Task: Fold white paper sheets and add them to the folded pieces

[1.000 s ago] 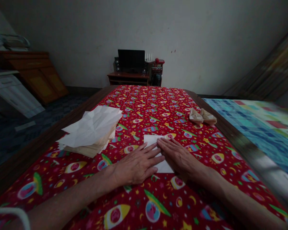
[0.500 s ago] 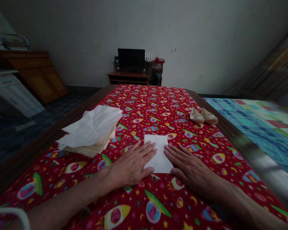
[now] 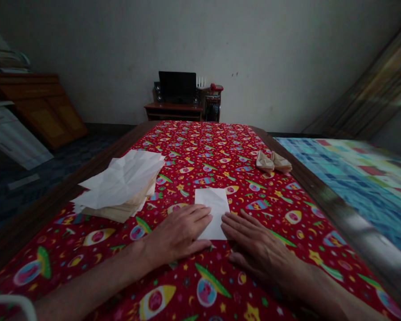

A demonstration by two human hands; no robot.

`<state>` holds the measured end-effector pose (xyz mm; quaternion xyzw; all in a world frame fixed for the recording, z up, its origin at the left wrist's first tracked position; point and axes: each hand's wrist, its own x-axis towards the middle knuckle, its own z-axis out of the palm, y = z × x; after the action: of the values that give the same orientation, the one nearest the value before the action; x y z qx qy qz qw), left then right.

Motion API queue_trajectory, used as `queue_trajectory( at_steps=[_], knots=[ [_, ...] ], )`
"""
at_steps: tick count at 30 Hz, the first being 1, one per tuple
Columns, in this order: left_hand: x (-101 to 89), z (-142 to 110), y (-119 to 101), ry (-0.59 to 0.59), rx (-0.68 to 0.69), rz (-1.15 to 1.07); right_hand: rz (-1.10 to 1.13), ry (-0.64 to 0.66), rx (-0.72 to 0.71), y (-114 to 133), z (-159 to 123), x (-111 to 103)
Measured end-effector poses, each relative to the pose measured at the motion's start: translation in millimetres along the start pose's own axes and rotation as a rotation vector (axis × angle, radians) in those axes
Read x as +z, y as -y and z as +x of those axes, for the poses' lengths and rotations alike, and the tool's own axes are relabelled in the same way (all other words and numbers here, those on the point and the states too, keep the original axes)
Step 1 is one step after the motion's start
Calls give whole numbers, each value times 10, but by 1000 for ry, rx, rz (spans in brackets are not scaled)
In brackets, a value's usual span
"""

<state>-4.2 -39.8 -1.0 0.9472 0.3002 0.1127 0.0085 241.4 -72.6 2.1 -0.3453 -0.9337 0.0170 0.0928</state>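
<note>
A white piece of paper, rectangular and apparently folded, lies flat on the red patterned cloth. My left hand rests palm down over its left side, fingers stretched out. On the opposite side, my right hand lies flat with its fingertips on the paper's right edge, thumb on the cloth. Neither hand grips anything. Left of my left hand is a stack of loose paper sheets, creased white ones on top and brownish ones beneath. Two folded paper shapes stand farther off to the right.
The cloth covers a long table with dark wooden edges. Beyond its far end stand a monitor and a red telephone. A wooden cabinet is at the left, and a surface with a colourful checked cover at the right.
My right hand has slid down along the paper's right edge, toward me. My left hand has shifted slightly lower on the paper. The whole view has turned a little to the right.
</note>
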Motion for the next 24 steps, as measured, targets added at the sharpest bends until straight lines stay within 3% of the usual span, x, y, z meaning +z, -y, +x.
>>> queue_trajectory(
  at_steps=[5,10,15,20,24],
  knots=[
    [68,-11,-96,-99,-9,116,40,-75,-8,45,130,51],
    [125,-12,-29,-225,22,73,54,-225,-36,-56,150,163],
    [55,-27,74,-189,-5,-77,280,-326,17,-262,195,181],
    [52,2,201,-216,-93,-323,503,-327,200,-361,287,188],
    [113,72,277,-244,-340,-423,552,-291,414,-398,375,220]
  ],
)
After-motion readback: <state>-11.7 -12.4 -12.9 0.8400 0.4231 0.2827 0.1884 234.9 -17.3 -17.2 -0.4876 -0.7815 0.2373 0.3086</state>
